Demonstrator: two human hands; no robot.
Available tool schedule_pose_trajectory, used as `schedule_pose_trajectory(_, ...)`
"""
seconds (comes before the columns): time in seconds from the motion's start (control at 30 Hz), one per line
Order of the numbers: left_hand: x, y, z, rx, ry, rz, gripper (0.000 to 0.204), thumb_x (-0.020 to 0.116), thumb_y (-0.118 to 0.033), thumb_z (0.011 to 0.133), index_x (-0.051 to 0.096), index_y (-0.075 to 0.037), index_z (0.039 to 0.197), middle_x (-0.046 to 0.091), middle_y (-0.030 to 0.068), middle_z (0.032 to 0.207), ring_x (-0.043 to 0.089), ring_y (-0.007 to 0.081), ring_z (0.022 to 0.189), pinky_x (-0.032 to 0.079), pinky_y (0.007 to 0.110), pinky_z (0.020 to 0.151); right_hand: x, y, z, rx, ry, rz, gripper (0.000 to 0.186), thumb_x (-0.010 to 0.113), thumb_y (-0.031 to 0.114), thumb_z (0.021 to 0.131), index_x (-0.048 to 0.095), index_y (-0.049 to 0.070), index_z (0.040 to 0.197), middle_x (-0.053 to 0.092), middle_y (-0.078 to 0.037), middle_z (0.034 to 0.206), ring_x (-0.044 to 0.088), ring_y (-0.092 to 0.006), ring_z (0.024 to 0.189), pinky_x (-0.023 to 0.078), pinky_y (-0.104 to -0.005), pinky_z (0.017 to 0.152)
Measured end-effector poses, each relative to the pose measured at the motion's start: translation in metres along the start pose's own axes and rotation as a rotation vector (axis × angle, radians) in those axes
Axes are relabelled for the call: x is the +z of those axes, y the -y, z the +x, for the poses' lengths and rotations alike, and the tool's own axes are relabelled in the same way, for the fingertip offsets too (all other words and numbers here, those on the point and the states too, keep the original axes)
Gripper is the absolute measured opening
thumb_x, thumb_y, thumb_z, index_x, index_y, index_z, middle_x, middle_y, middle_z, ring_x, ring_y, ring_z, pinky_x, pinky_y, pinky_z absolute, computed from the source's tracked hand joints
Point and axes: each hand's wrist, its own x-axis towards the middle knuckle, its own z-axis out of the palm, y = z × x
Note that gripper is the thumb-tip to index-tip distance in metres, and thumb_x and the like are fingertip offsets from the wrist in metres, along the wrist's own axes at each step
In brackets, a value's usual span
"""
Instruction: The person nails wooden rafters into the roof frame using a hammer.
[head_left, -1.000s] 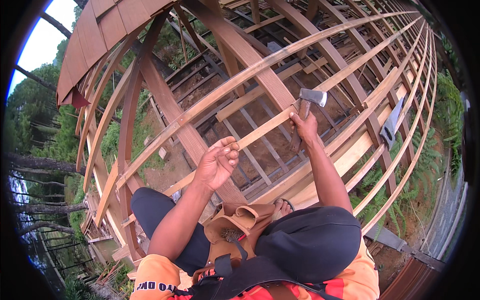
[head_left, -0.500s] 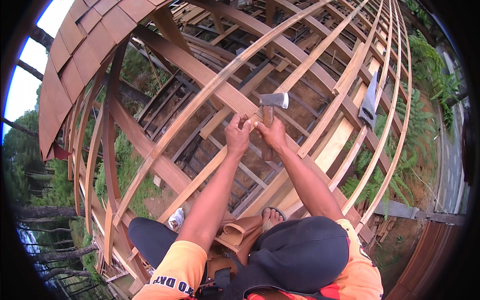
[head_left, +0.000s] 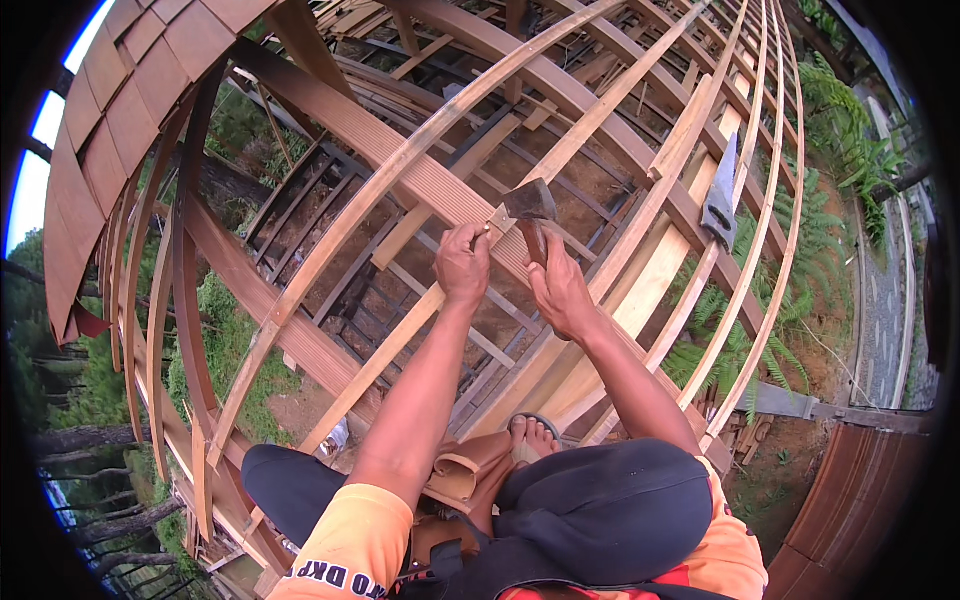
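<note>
My right hand (head_left: 562, 292) is wrapped round the wooden handle of a hatchet (head_left: 530, 201), its dark metal head raised over a wide reddish-brown beam (head_left: 450, 190). The fingers of my left hand (head_left: 464, 268) are pinched together at the beam, just left of the hatchet head. Between them shows the small bright end of what looks like a nail (head_left: 487, 229); most of it is hidden by the fingers. A thin light batten (head_left: 395, 345) runs down and left from beneath my left hand.
Curved battens (head_left: 380, 180) and beams form an open frame with deep gaps down to the ground. A handsaw (head_left: 722, 200) rests on the battens at right. Brown shingles (head_left: 130, 110) cover the upper left. My sandalled foot (head_left: 535, 435) and a brown tool pouch (head_left: 455, 478) are below.
My hands have moved apart; before, their fingertips met. The hatchet has tilted, its head turning over the beam, and my right hand now grips the handle lower down. The view has shifted slightly.
</note>
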Motion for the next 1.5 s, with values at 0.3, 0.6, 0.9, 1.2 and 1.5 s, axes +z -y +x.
schedule_pose_trajectory(0.3, -0.001, -0.003, 0.001, 0.039, 0.01, -0.009, 0.011, 0.073, -0.008, 0.078, 0.069, -0.007, 0.089, 0.07, 0.0096, 0.09, 0.064, 0.0315, 0.088, 0.051, 0.039, 0.079, 0.005, 0.005, -0.007, -0.2, 0.112, -0.202, 0.052, 0.055, 0.007, 0.095, 0.036, -0.006, 0.141, 0.055, -0.031, 0.125, 0.058, -0.0478, 0.111, 0.049, -0.0504, 0.094)
schedule_pose_trajectory(0.6, -0.008, -0.004, -0.001, 0.039, 0.016, 0.099, 0.009, 0.072, -0.016, 0.081, 0.068, -0.011, 0.087, 0.07, 0.0052, 0.089, 0.064, 0.028, 0.089, 0.051, 0.041, 0.075, -0.019, 0.049, -0.008, -0.447, -0.045, 0.026, 0.048, 0.061, 0.002, 0.092, 0.039, -0.006, 0.134, 0.057, -0.029, 0.122, 0.064, -0.045, 0.098, 0.056, -0.0456, 0.08)
schedule_pose_trajectory(0.9, -0.015, -0.003, -0.003, -0.033, 0.08, 0.032, 0.017, 0.073, -0.011, 0.078, 0.067, -0.007, 0.093, 0.069, 0.0096, 0.097, 0.062, 0.0304, 0.094, 0.051, 0.041, 0.082, -0.006, 0.047, -0.006, 0.106, 0.221, -0.092, 0.043, 0.053, 0.01, 0.098, 0.037, -0.005, 0.135, 0.059, -0.036, 0.115, 0.057, -0.0543, 0.104, 0.048, -0.0525, 0.087)
schedule_pose_trajectory(1.2, -0.036, 0.011, 0.015, 0.2, 0.41, 0.331, 0.06, 0.079, -0.014, 0.074, 0.059, -0.006, 0.129, 0.053, 0.0117, 0.136, 0.047, 0.0329, 0.125, 0.039, 0.044, 0.108, 0.02, -0.005, -0.047, 0.766, 0.25, 0.866, 0.014, 0.048, 0.016, 0.104, 0.044, 0.009, 0.115, 0.051, -0.005, 0.085, 0.05, -0.0099, 0.065, 0.047, -0.0271, 0.052)
schedule_pose_trajectory(1.5, -0.045, 0.015, 0.018, 0.047, 0.559, 0.22, 0.073, 0.082, -0.014, 0.07, 0.056, -0.018, 0.138, 0.039, 0.0096, 0.148, 0.043, 0.0386, 0.127, 0.04, 0.048, 0.11, 0.046, -0.009, -0.037, 0.84, 0.232, 1.188, 0.018, 0.051, 0.021, 0.103, 0.044, 0.014, 0.118, 0.051, -0.003, 0.086, 0.047, -0.0102, 0.064, 0.045, -0.0254, 0.053)
